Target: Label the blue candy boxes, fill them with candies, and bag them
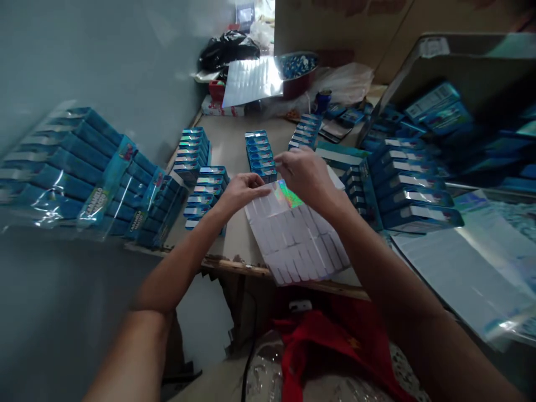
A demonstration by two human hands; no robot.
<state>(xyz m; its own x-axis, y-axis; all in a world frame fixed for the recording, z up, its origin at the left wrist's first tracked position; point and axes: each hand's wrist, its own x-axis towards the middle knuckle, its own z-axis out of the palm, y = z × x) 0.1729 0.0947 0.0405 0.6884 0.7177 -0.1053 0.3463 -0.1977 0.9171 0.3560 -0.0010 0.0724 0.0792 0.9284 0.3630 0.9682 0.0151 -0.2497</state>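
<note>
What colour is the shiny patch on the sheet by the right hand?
The shiny patch is iridescent, mostly bright green; it shows in the head view.

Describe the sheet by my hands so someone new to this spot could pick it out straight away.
Start at the table in the middle and go to its near edge. There, between your forearms, is a pale sheet marked in rows. A bright green shine near its far end sets it apart from the white sheets on the right.
</note>
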